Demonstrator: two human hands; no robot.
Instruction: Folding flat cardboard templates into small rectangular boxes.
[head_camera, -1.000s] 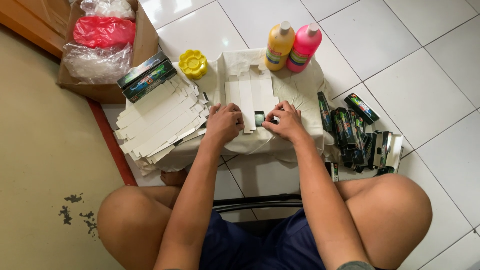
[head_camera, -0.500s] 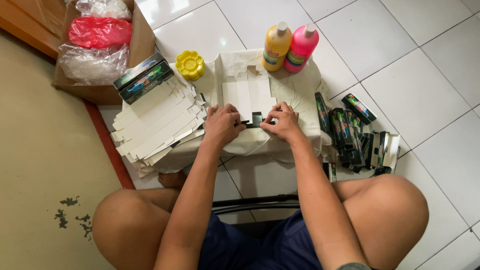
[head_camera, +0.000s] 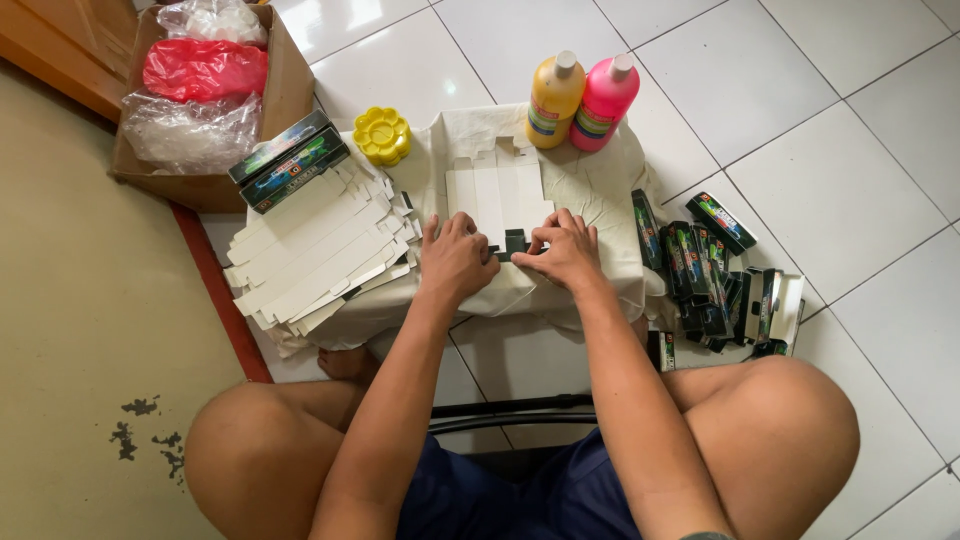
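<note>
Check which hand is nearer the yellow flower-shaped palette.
Left. The left hand rests on the flat white carton, below and a little right of the yellow flower-shaped palette. The right hand sits farther right, across the carton.

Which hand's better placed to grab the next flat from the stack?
Left. The left hand sits beside the stack of flats; the right hand is on the far side, nearer the folded boxes. Both now press the flat.

Stack of flat blanks (head_camera: 320, 245) crowded the left, bottles (head_camera: 580, 100) blocked the far edge, folded boxes (head_camera: 715, 275) sat right; bare cloth (head_camera: 610, 185) stayed passable between.
</note>
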